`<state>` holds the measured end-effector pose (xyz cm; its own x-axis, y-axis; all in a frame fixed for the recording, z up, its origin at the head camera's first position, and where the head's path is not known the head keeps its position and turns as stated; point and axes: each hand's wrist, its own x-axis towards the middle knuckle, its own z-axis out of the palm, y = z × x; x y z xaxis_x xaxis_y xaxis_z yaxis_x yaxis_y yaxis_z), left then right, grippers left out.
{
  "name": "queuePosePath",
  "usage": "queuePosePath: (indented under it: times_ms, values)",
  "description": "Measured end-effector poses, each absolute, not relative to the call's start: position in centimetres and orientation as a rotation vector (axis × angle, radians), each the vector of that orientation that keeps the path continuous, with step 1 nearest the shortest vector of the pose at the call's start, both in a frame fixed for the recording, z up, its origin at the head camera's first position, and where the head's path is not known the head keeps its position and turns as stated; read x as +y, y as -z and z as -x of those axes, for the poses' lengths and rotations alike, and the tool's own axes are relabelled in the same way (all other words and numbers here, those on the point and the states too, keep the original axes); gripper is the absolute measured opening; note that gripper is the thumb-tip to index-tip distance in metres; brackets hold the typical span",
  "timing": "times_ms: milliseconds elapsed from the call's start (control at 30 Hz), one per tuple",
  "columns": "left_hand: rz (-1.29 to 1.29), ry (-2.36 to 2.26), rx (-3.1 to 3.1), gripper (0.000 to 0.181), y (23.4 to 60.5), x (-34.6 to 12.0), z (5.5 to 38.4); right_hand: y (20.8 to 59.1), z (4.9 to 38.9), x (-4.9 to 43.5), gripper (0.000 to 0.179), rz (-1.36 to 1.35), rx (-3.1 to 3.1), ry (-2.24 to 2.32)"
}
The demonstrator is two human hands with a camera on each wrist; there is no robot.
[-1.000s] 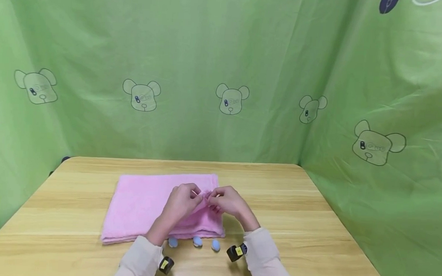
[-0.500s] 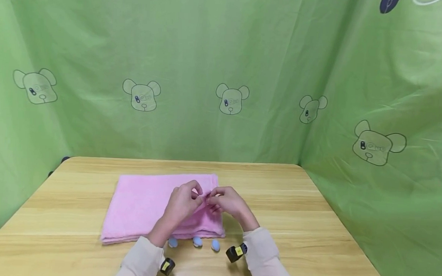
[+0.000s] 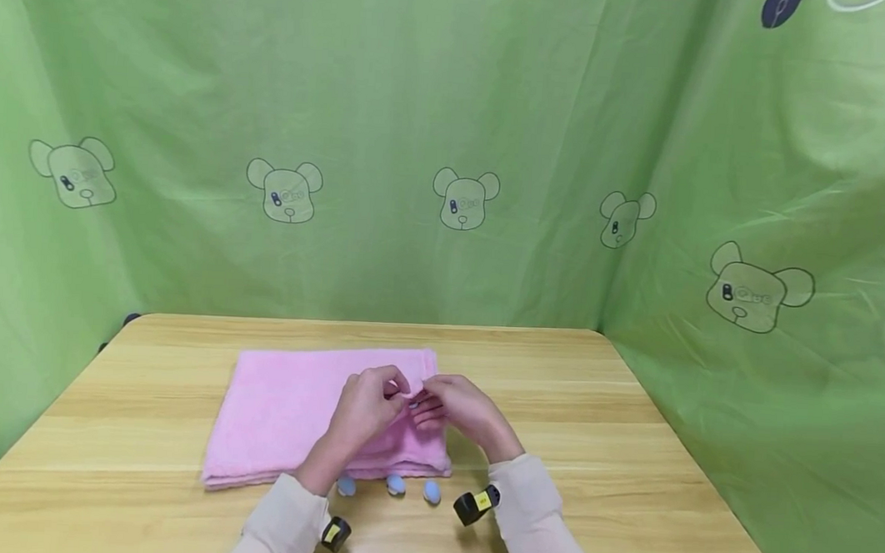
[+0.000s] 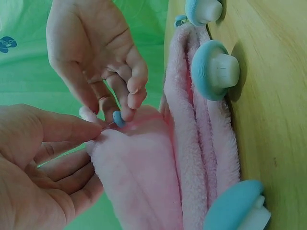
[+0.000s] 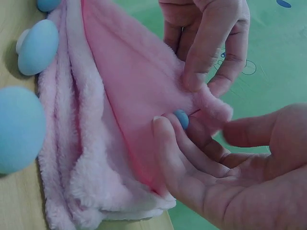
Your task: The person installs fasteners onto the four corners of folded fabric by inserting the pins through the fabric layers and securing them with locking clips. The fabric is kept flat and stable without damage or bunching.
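A folded pink fleece blanket (image 3: 286, 402) lies on the table with its near right part lifted. My left hand (image 3: 364, 402) pinches the raised edge between thumb and forefinger. Facing it, my right hand (image 3: 469, 407) has its fingers curled about the same bit of cloth, with a small blue-headed pin (image 5: 181, 119) at its fingertips. In the left wrist view, the thin shaft of the pin (image 4: 118, 119) runs toward the pinched cloth; its tip is hidden. Three blue mushroom-shaped clips stand nearest me: a left clip (image 3: 346, 485), a middle clip (image 3: 396, 484) and a right clip (image 3: 432, 491).
The wooden table (image 3: 589, 485) extends to both sides of the blanket. A green curtain (image 3: 377, 98) with bear-head outlines hangs behind and along the sides. The clips stand close to the blanket's front edge, between my forearms.
My right hand has shifted slightly, its forefinger straighter and its lower fingers spread apart, so a bit of blue now shows by the fingertips. My left hand keeps its pinch almost in place.
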<state>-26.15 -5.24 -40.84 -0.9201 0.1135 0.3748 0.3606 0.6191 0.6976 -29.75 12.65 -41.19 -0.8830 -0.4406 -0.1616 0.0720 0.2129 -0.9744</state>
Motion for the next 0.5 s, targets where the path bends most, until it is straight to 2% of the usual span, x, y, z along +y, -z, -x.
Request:
queuePosePath:
  times_ms: [100, 167, 367, 500]
  values:
    - [0.409, 1.183, -2.554, 0.018, 40.9, -5.24, 26.17, 41.23, 29.87, 12.67, 0.048, 0.332, 2.079, 1.703]
    - [0.415, 1.182, -2.558, 0.018, 40.91, -5.26, 26.19, 41.24, 29.87, 12.66, 0.048, 0.335, 2.08, 1.699]
    - [0.406, 1.185, -2.568, 0.017, 40.78, -5.27, 26.24, 41.46, 29.9, 12.56, 0.033, 0.33, 2.101, 1.729]
    - [0.364, 1.197, -2.598, 0.015, 40.71, -5.28, 26.24, 41.61, 29.93, 12.49, 0.029, 0.306, 2.107, 1.763]
